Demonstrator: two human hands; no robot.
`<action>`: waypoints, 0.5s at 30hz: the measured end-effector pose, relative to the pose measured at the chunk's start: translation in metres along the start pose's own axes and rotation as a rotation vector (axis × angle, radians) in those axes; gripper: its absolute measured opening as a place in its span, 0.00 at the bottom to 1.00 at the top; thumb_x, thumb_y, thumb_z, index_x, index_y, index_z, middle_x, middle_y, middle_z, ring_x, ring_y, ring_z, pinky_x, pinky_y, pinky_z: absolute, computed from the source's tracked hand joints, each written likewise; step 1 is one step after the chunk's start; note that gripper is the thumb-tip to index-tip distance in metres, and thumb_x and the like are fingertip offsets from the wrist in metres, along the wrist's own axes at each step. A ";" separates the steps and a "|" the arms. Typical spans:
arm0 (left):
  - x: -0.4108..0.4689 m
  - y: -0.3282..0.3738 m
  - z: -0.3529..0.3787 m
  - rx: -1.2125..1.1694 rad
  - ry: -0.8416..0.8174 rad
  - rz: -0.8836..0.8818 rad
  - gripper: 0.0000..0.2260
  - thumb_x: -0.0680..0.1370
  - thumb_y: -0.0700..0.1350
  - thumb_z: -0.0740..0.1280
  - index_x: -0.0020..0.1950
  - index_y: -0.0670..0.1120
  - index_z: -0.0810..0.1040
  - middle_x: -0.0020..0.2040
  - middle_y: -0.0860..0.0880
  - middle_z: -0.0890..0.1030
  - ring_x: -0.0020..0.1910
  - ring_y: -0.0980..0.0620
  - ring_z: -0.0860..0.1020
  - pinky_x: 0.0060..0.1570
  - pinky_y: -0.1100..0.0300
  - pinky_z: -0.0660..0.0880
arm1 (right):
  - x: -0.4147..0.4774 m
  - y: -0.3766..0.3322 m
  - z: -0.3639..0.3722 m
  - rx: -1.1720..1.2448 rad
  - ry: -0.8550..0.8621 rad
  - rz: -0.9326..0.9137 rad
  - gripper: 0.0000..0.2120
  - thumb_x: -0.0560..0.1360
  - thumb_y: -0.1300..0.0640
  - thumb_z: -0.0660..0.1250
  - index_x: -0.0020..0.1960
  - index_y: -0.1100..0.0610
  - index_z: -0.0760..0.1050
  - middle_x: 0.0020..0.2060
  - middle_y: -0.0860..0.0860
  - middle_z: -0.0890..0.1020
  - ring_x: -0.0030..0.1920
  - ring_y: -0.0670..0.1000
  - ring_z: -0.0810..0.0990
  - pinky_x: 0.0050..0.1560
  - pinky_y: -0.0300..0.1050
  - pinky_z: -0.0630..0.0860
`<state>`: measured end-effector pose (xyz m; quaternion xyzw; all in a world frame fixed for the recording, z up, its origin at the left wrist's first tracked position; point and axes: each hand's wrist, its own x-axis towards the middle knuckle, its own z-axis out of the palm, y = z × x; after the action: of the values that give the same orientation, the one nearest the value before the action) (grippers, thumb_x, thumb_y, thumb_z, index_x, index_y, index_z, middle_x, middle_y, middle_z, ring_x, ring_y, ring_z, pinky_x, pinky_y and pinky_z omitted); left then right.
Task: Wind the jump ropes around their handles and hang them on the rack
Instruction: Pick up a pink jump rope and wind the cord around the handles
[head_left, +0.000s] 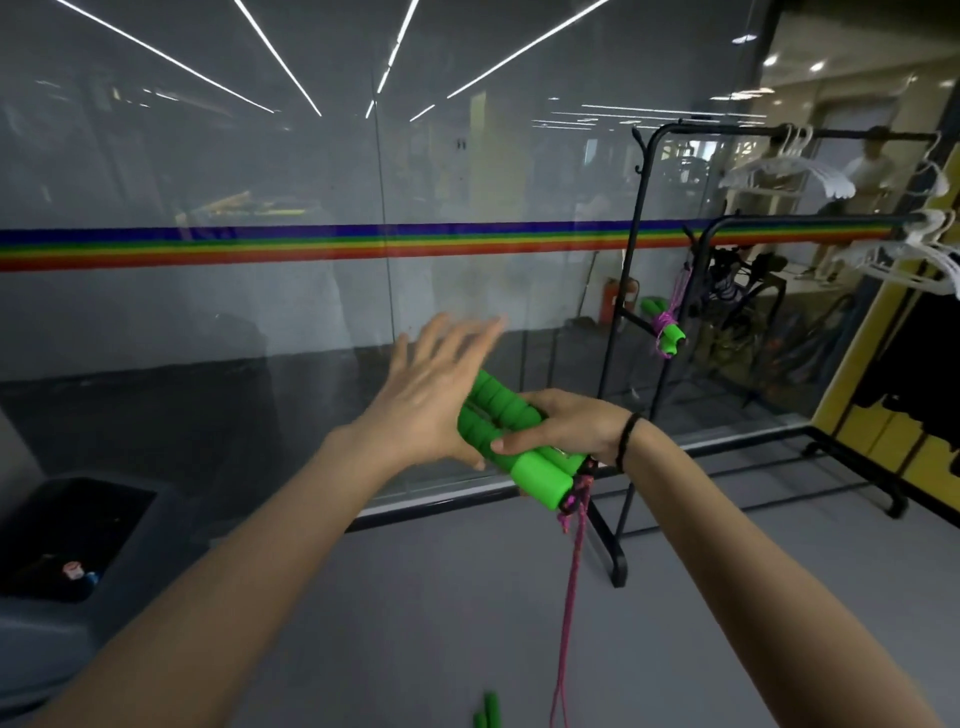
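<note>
My right hand (563, 427) grips two green foam jump rope handles (511, 441) held side by side in front of me. A pink rope (571, 582) hangs from the handles' near ends down to the floor. My left hand (431, 395) is spread with straight fingers against the far ends of the handles. A second jump rope (664, 325), green handles wound with pink rope, hangs on the black rack (631, 270) to the right. Another pair of green handles (487, 713) lies on the floor at the bottom edge.
A glass wall (311, 182) with a rainbow stripe stands straight ahead. White hangers (789, 174) hang on the rack's top bars. A dark grey bin (78, 535) sits at the left. A yellow panel with dark clothing (914, 374) is at far right.
</note>
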<state>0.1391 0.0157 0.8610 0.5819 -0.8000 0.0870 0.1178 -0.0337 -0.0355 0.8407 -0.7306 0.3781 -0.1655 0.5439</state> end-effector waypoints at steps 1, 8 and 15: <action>0.003 0.001 -0.001 0.063 -0.055 0.107 0.55 0.60 0.57 0.77 0.76 0.53 0.44 0.77 0.50 0.51 0.76 0.48 0.43 0.71 0.32 0.44 | 0.001 -0.003 0.001 -0.030 -0.058 0.024 0.15 0.71 0.63 0.70 0.57 0.60 0.75 0.44 0.53 0.83 0.37 0.47 0.83 0.39 0.40 0.80; 0.019 0.000 0.008 0.069 -0.086 0.223 0.37 0.63 0.51 0.74 0.69 0.54 0.62 0.57 0.53 0.77 0.56 0.50 0.75 0.53 0.55 0.69 | 0.006 -0.012 -0.016 -0.085 -0.205 0.075 0.12 0.69 0.60 0.71 0.51 0.59 0.77 0.42 0.55 0.83 0.39 0.52 0.82 0.39 0.43 0.81; 0.017 -0.003 0.030 -0.024 0.066 0.152 0.24 0.64 0.52 0.68 0.59 0.52 0.72 0.51 0.52 0.77 0.53 0.48 0.77 0.46 0.54 0.74 | 0.006 0.000 -0.048 0.072 -0.326 0.093 0.35 0.55 0.44 0.78 0.56 0.61 0.75 0.43 0.54 0.83 0.38 0.48 0.83 0.35 0.39 0.80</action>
<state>0.1344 -0.0089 0.8375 0.5150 -0.8384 0.1053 0.1443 -0.0607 -0.0718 0.8565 -0.7096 0.3120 -0.0328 0.6309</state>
